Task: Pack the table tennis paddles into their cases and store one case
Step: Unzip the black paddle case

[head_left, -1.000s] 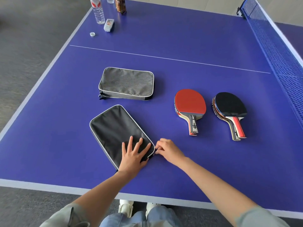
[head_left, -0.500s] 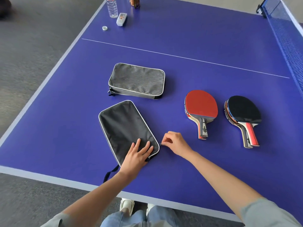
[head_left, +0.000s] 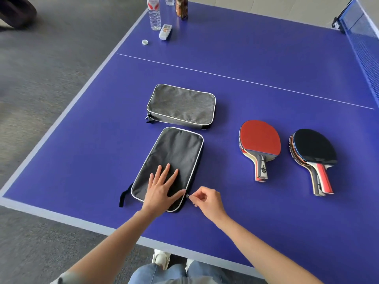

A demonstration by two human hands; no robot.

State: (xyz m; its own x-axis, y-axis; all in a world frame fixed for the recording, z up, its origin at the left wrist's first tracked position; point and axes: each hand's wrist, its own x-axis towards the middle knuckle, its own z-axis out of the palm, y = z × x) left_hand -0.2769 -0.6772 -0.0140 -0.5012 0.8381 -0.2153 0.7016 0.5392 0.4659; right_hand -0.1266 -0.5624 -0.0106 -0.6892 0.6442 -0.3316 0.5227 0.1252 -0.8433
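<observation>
A dark grey paddle case (head_left: pixel 174 152) with white piping lies near the front edge of the blue table (head_left: pixel 266 58). My left hand (head_left: pixel 162 189) presses flat on its near end, fingers spread. My right hand (head_left: pixel 207 199) pinches the small zipper pull (head_left: pixel 187 195) at the case's right edge. A lighter grey case (head_left: pixel 182 104) lies just beyond it, zipped. To the right lie two stacks of paddles, one with a red face up (head_left: pixel 259 142) and one with a black face up (head_left: pixel 314 146), handles pointing toward me.
At the far left corner stand a water bottle (head_left: pixel 154 15), a brown bottle (head_left: pixel 182 7), a small white box (head_left: pixel 165 32) and a bottle cap (head_left: pixel 145 42). The net (head_left: pixel 365 37) runs along the right side. Grey floor lies left of the table.
The dark case has turned clockwise so its long side now points away from me, and its black strap shows at the left. My left hand stays flat on it; my right hand now pinches the zipper pull.
</observation>
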